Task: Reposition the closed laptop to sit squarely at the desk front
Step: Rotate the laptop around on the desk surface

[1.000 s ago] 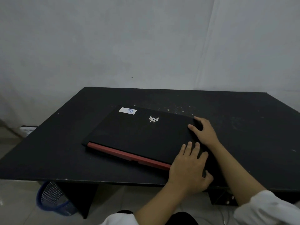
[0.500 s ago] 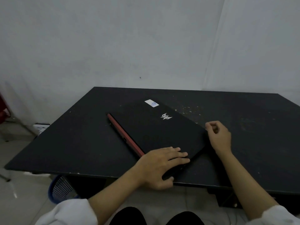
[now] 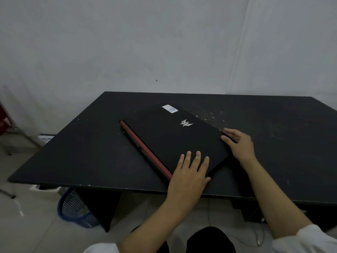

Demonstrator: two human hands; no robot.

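Observation:
A closed black laptop (image 3: 175,137) with a red hinge edge, a silver logo and a white sticker lies skewed on the black desk (image 3: 91,157), its red edge running diagonally toward the front. My left hand (image 3: 189,172) lies flat on the laptop's near corner, fingers spread on the lid, thumb against the near edge. My right hand (image 3: 238,145) cups the laptop's right edge, fingers touching the side.
A blue mesh wastebasket (image 3: 76,209) stands under the desk's left front. A white power strip (image 3: 45,138) lies on the floor at left. A grey wall runs behind the desk. A white cable (image 3: 259,238) trails on the floor at right.
The laptop has turned clockwise from nearly parallel with the desk front to a steep diagonal. My right hand came back onto its right edge, and my left hand's fingers now point away from me.

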